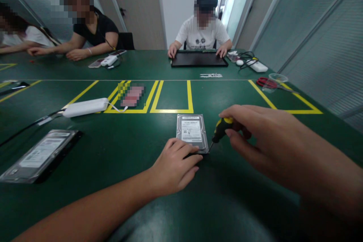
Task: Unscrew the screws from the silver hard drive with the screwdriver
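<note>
A silver hard drive (pixel 192 130) with a white label lies flat on the green table in front of me. My left hand (pixel 177 164) grips its near left corner, with fingers along the near edge. Between the thumb and fingers of my right hand (pixel 255 132) is a small yellow-and-black screwdriver (pixel 221 129). Its tip is at the drive's near right corner; whether it sits in a screw is too small to tell. Another hard drive (pixel 42 153) rests on the table at the left.
A white power strip (pixel 85 107) with a cable and a pixelated phone (pixel 133 95) lie beyond the left drive. Red-handled scissors (pixel 266 82) and a clear plastic cup (pixel 276 80) are at the right. Across the table, a person holds a dark flat panel (pixel 199 59); other people sit at left.
</note>
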### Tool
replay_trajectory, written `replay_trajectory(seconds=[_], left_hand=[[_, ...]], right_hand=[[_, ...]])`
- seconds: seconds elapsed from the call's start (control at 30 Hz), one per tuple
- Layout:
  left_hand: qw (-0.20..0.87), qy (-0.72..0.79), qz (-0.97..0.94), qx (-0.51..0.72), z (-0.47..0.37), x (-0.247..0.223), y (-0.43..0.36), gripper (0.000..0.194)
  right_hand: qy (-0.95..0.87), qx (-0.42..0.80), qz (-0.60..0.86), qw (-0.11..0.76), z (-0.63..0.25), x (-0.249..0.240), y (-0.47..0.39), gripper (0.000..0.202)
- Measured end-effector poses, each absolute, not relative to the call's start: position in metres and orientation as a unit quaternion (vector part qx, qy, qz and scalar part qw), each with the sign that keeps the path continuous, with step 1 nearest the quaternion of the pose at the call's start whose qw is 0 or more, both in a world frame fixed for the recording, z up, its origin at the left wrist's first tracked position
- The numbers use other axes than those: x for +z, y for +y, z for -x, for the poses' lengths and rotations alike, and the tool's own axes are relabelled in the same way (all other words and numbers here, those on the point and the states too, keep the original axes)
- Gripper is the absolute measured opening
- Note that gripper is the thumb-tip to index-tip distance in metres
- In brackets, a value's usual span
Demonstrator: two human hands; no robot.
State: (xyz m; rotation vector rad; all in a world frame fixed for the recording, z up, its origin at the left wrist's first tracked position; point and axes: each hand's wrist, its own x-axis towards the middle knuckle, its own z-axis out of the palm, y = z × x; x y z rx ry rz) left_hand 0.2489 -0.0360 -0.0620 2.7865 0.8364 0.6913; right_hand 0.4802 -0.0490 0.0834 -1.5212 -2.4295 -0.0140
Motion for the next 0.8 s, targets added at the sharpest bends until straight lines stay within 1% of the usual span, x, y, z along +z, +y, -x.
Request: replay_trajectory(seconds=[0.03, 0.17, 0.23, 0.3, 0.4, 0.63, 0.8], left_hand=[[0.075, 0.279, -0.929, 0.231, -0.249, -0.062, -0.036, 0.027], [0.080, 0.281, -0.929, 0.226, -0.249, -0.062, -0.036, 0.027], [0.081, 0.281, -0.930, 0.224, -0.249, -0.062, -0.036, 0.027], [0.080, 0.280, -0.930, 0.224, -0.248, -0.062, -0.036, 0.027], [0.080, 0.279, -0.930, 0.225, -0.248, -0.062, -0.036, 0.027], [0.084, 0.281, -0.931, 0.219, -0.248, -0.064, -0.035, 0.029], [0.081, 0.281, -0.929, 0.224, -0.248, -0.063, -0.036, 0.028]], right_hand=[[-0.838, -0.014, 0.530, 0.134, -0.479, 0.082, -0.049, 0.006], [-0.835, -0.080, 0.532, 0.113, -0.477, 0.078, -0.045, 0.017], [-0.838, -0.124, 0.520, 0.108, -0.476, 0.076, -0.041, 0.018], [-0.849, -0.139, 0.499, 0.107, -0.477, 0.075, -0.039, 0.016], [-0.861, -0.109, 0.482, 0.121, -0.478, 0.075, -0.037, 0.010], [-0.865, -0.027, 0.476, 0.155, -0.484, 0.082, -0.042, 0.018], [-0.877, 0.025, 0.457, 0.149, -0.485, 0.086, -0.043, 0.022]])
